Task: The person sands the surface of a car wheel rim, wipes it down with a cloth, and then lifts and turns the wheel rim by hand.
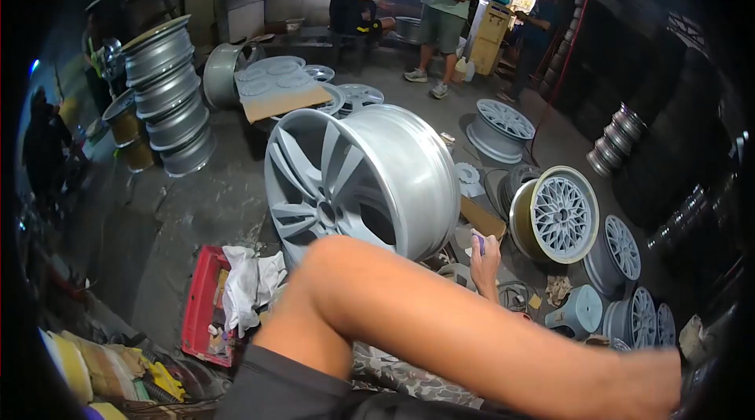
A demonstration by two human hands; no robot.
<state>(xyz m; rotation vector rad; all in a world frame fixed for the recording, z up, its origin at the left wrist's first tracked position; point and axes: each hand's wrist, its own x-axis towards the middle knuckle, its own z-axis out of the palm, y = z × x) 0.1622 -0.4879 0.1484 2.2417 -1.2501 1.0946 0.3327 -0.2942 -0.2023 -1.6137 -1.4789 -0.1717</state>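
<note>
My left arm crosses the foreground, elbow raised, in a dark sleeve. My left hand (649,385) is blurred at the lower right edge, and its fingers cannot be made out. Just right of the big wheel, my right hand (484,259) is raised with its fingers closed around a small purple piece (476,242), mostly hidden by the fingers. The large grey alloy wheel rim (417,176) stands on edge in front of me, its spoked face turned left. My right hand appears apart from it. Camouflage-patterned cloth (409,365) shows beneath my left arm.
A red crate (203,306) with white cloth (242,286) stands at left. Stacked rims (169,97) rise behind it. A gold-lipped mesh wheel (562,215), a light-blue stool (578,311) and more rims lie right. Several people are farther back, near a water dispenser (489,35).
</note>
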